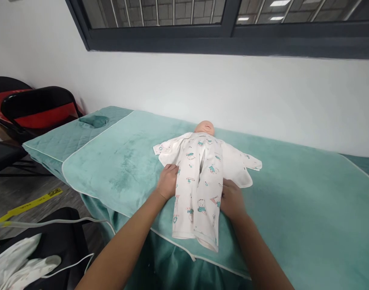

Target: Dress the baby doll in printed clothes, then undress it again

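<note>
Over at the far left I see a black folding chair with a red seat [36,110], and below it, at the bottom left corner, some white cloth [18,262] on a dark surface with a white cable [66,221] running past it. A yellow strip of tape [30,204] lies on the grey floor.

Moving right, a padded table [66,135] covered in quilted teal fabric carries a plush teal towel with white piping [118,169] spread across it. My left hand [168,181] rests flat on the towel with fingers together, its fingertips touching the left edge of the white baby romper with small teal and pink prints [199,189].

That romper sits on a pale baby doll [204,128], which lies on its back near the middle of the towel, head toward the wall, legs toward me. Both sleeves spread outward; the legs reach almost to the towel's near edge.

My right hand [231,199] presses against the right side of the romper's leg, fingers tucked at the fabric edge; whether they pinch the cloth or just lie against it I cannot tell.

Behind everything runs a white wall [263,92] beneath a dark-framed window [233,36].
</note>
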Tool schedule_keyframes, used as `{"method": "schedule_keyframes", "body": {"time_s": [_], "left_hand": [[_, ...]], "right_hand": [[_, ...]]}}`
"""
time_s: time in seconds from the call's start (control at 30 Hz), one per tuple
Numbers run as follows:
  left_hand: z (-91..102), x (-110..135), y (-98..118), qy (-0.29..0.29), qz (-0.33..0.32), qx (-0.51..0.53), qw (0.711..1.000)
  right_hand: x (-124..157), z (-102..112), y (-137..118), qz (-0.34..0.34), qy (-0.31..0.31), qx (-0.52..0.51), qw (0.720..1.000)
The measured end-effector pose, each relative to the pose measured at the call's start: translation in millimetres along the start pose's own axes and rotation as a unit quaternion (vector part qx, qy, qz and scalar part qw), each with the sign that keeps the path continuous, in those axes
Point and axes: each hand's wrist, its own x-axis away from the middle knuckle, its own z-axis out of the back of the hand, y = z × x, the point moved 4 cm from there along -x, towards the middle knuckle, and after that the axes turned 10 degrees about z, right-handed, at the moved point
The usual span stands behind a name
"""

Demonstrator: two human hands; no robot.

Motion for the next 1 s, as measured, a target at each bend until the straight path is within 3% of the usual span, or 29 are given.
{"method": "schedule_keyframes", "body": {"time_s": [0.17, 0.3, 0.47, 0.63, 0.73, 0.83, 0.93, 1.0], "left_hand": [[0.8, 0.1, -4.4, 0.004, 0.02, 0.02, 1.0], [-0.2, 1.5, -9.3, 0.013, 0.064, 0.045, 0.997], [-1.8, 5.5, -23.7, 0.046, 0.17, 0.082, 0.981], [-0.5, -0.1, -60.9, 0.106, 0.326, 0.089, 0.935], [-2.6, -7.2, -75.0, 0.102, 0.377, 0.081, 0.917], [-6.0, -13.8, -75.0, 0.076, 0.397, 0.067, 0.912], [-7.4, -18.9, -70.0, 0.057, 0.413, 0.041, 0.908], [-8.3, -22.2, -68.9, 0.032, 0.425, 0.008, 0.905]], "right_hand": [[1.9, 4.7, -0.4, -0.039, 0.007, -0.023, 0.999], [6.9, 13.1, 0.0, -0.113, 0.04, -0.055, 0.991], [17.1, 22.2, 10.3, -0.233, 0.1, -0.035, 0.967], [32.8, 37.5, 44.9, -0.294, 0.125, 0.086, 0.944], [46.1, 49.6, 70.5, -0.36, 0.083, 0.149, 0.917], [51.9, 56.1, 85.0, -0.427, 0.012, 0.155, 0.891], [43.9, 56.6, 88.2, -0.459, -0.033, 0.123, 0.879], [34.3, 55.2, 90.3, -0.482, -0.028, 0.054, 0.874]]}}
